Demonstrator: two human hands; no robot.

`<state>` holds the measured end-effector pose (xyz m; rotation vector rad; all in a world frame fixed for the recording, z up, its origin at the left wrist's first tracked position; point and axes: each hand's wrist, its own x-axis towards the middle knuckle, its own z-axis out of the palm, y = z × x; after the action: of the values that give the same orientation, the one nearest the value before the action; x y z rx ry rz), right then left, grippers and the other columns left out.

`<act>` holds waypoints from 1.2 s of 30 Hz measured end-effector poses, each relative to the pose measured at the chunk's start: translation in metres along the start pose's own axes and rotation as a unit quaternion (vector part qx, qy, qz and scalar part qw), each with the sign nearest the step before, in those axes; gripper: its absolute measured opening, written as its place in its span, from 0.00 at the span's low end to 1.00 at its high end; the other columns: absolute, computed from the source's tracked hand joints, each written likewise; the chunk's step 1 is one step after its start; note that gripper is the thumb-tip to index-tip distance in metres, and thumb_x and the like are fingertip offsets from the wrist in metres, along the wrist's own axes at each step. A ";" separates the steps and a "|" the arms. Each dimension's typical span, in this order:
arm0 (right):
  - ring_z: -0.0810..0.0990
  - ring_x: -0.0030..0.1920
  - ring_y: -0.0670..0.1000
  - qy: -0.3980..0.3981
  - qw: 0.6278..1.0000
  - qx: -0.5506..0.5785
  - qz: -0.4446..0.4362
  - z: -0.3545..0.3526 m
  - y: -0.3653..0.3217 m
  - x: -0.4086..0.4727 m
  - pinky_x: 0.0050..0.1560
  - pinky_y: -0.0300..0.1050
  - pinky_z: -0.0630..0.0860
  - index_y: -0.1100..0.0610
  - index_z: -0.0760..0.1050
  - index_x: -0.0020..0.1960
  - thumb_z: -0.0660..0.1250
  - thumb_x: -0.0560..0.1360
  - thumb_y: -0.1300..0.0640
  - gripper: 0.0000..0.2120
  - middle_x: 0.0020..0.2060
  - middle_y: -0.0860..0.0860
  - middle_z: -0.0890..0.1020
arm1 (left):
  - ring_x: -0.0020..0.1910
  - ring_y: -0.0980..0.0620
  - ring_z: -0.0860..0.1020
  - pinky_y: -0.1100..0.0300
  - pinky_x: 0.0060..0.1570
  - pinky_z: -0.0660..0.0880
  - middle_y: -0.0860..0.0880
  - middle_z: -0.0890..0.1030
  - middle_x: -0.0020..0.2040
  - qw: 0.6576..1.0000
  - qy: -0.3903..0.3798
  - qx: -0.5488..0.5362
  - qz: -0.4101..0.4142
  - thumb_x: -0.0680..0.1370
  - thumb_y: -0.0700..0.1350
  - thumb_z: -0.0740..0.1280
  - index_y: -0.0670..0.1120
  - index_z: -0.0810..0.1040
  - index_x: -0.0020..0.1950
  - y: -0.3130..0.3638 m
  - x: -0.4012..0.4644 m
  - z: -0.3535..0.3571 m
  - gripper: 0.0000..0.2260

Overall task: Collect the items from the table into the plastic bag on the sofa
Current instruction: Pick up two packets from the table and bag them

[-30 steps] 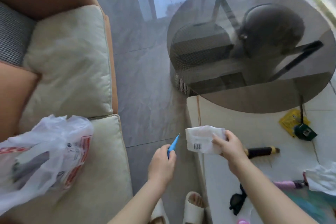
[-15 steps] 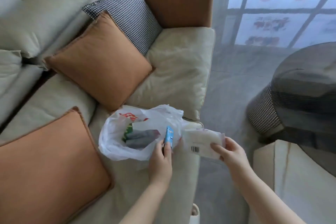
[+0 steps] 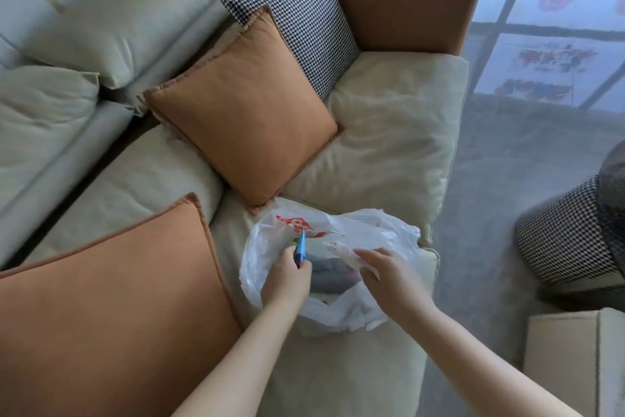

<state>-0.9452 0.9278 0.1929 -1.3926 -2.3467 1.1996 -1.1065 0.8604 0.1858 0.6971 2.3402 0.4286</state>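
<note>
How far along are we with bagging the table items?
Done: the bag on the sofa already holds a grey item. In hand: the left hand holds a blue packet and the right hand a white pack, both over the bag's mouth, not yet released. Left: drop both; the table is out of view, so what remains there cannot be told.

The white packet (image 3: 345, 252) is blurred; the table (image 3: 575, 359) is cut off at the right edge; the bag's (image 3: 378, 234) contents are unclear.

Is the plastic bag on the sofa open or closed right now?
Open. The plastic bag gapes upward, with a grey item visible inside and both hands at its mouth.
</note>
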 end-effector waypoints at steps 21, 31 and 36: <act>0.84 0.45 0.54 0.106 0.980 -0.152 0.072 -0.014 0.100 -0.078 0.40 0.47 0.79 0.54 0.79 0.53 0.76 0.63 0.56 0.19 0.47 0.49 0.84 | 0.49 0.57 0.80 0.63 0.51 0.75 0.55 0.81 0.51 0.929 -0.172 0.142 0.297 0.76 0.58 0.64 0.54 0.76 0.60 0.069 -0.059 0.079 0.15; 0.84 0.42 0.52 0.113 0.949 -0.147 0.256 -0.037 0.197 -0.209 0.37 0.44 0.79 0.53 0.81 0.46 0.77 0.61 0.50 0.16 0.39 0.48 0.84 | 0.55 0.56 0.78 0.61 0.52 0.72 0.56 0.80 0.54 0.827 -0.274 0.319 0.374 0.77 0.60 0.61 0.55 0.75 0.60 0.076 -0.145 0.190 0.16; 0.72 0.64 0.52 0.097 0.920 -0.088 0.370 -0.035 0.249 -0.313 0.62 0.47 0.67 0.52 0.71 0.65 0.58 0.78 0.48 0.17 0.60 0.48 0.77 | 0.57 0.57 0.77 0.61 0.52 0.71 0.56 0.79 0.56 0.771 -0.315 0.386 0.398 0.77 0.61 0.60 0.55 0.74 0.60 0.066 -0.207 0.253 0.16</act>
<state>-0.5880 0.7596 0.1183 -2.4642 -1.8613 0.9164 -0.7793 0.8230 0.1322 1.8967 1.3967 -0.4434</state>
